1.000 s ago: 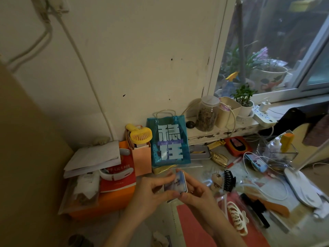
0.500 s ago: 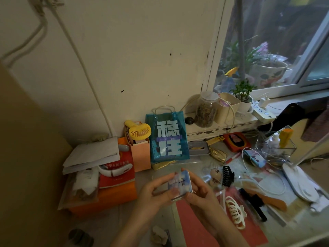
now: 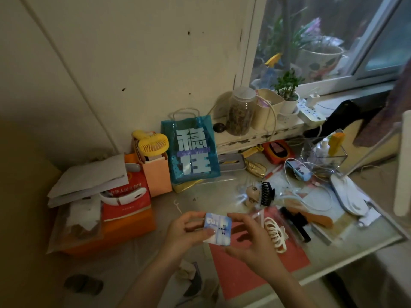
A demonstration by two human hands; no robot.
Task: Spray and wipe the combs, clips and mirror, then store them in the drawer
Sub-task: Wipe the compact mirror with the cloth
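The counter (image 3: 138, 247) in front of me is crowded, with a window sill along its far edge. Toward the back stands a teal bag (image 3: 191, 150) with big pale characters, and beside it an orange paper bag holding a yellow fan (image 3: 153, 142). A red sheet (image 3: 242, 272) lies under my wrists. On its right edge rests a cream claw clip (image 3: 274, 234), and farther back a black claw clip (image 3: 266, 193) stands near a tangle of white cable. My left hand (image 3: 182, 232) and right hand (image 3: 253, 238) pinch the small square mirror (image 3: 216, 227) between fingers and thumbs, holding it above the counter with its blue printed side toward me.
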